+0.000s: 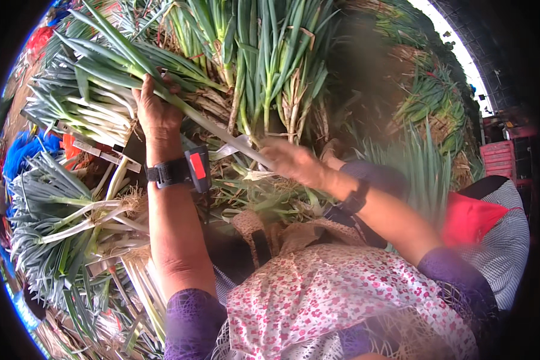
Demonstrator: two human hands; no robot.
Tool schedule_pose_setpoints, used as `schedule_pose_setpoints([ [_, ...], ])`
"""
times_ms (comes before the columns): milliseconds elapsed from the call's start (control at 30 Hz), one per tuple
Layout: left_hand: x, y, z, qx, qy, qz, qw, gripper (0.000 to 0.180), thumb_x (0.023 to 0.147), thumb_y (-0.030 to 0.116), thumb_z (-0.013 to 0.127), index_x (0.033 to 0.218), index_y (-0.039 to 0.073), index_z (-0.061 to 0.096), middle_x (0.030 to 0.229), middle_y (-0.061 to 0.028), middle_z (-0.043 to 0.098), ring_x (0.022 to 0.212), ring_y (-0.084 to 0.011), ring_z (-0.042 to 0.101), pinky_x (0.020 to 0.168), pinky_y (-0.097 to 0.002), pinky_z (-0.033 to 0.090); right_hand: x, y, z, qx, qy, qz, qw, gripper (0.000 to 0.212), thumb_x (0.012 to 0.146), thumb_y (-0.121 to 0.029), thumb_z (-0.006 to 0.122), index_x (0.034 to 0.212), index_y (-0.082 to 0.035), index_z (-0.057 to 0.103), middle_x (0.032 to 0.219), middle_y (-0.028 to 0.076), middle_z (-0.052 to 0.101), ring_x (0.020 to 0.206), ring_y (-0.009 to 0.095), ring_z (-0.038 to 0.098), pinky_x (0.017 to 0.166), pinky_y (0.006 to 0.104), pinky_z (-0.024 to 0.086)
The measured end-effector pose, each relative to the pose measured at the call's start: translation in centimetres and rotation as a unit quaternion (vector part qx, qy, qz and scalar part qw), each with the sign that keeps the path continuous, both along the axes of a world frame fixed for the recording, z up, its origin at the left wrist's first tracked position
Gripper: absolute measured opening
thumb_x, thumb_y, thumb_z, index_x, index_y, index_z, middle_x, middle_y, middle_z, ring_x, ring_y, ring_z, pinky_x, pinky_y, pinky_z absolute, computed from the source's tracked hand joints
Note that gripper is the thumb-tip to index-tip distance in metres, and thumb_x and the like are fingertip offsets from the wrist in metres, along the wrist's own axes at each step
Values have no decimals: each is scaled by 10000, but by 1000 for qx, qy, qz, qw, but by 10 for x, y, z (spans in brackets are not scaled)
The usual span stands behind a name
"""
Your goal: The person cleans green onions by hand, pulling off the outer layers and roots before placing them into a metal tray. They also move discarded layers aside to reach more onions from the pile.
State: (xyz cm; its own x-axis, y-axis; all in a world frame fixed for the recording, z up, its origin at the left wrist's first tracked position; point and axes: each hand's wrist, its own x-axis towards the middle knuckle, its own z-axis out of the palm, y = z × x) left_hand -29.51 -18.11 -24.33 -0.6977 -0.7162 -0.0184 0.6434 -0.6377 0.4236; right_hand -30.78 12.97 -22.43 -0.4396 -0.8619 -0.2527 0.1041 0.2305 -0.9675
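Observation:
A long green onion (213, 127) slants across in front of me, its green leaves at the upper left and its pale stem toward the middle. Around its upper stem my left hand (157, 108) is closed, with the thumb up along it. My right hand (294, 161), blurred by motion, closes on the stem's lower end. Just left of my left hand lies a pile of cleaned green onions (102, 114) with white stems. Beyond both hands stand thick bunches of untrimmed green onions (276, 66) with dry, brownish outer leaves.
More green onions (48, 210) with roots are heaped at the left, near a metal-edged rack (96, 150). Loose peeled leaves (270, 201) litter the ground before my lap. At the right are a red cloth (471, 217) and a pink crate (498, 159). Further bundles (432, 102) lie at the far right.

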Motion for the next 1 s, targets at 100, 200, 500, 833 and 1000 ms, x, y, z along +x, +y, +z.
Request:
schedule_pose_setpoints([
  [100,0,-9,6,-2,-4,-11,1000,174,917,170,491,1067,123,418,939,-83,567,727,-189,532,545,-297,437,12,-3,-13,38,-37,45,998,491,842,-276,638,1228,-27,465,923,27,584,808,113,582,756,273,518],
  [200,15,-26,4,34,22,-14,999,190,915,190,495,1063,98,418,927,-94,561,721,-193,526,539,-301,442,24,16,-23,-14,-270,-20,962,371,877,-295,584,1111,-11,531,869,27,594,773,101,582,705,235,483],
  [500,12,11,25,-22,-49,80,995,246,897,166,513,1123,138,421,882,-50,538,685,-158,545,517,-274,456,-29,195,-96,428,270,138,851,333,878,-337,528,1069,-74,593,948,139,603,911,246,582,808,324,439],
  [833,30,22,41,-118,-24,56,991,362,918,137,488,1262,138,379,1158,-97,498,903,-196,552,679,-321,489,29,-49,-4,144,72,50,986,438,891,-172,534,1297,-97,388,838,21,532,732,126,532,651,272,462],
  [1000,69,-8,12,-592,-366,385,607,475,816,-116,428,1259,58,419,1423,-278,147,1259,-431,329,970,-428,398,-14,-206,24,-7,318,63,946,350,872,-184,522,1205,-88,479,720,96,556,655,158,537,604,315,445],
])
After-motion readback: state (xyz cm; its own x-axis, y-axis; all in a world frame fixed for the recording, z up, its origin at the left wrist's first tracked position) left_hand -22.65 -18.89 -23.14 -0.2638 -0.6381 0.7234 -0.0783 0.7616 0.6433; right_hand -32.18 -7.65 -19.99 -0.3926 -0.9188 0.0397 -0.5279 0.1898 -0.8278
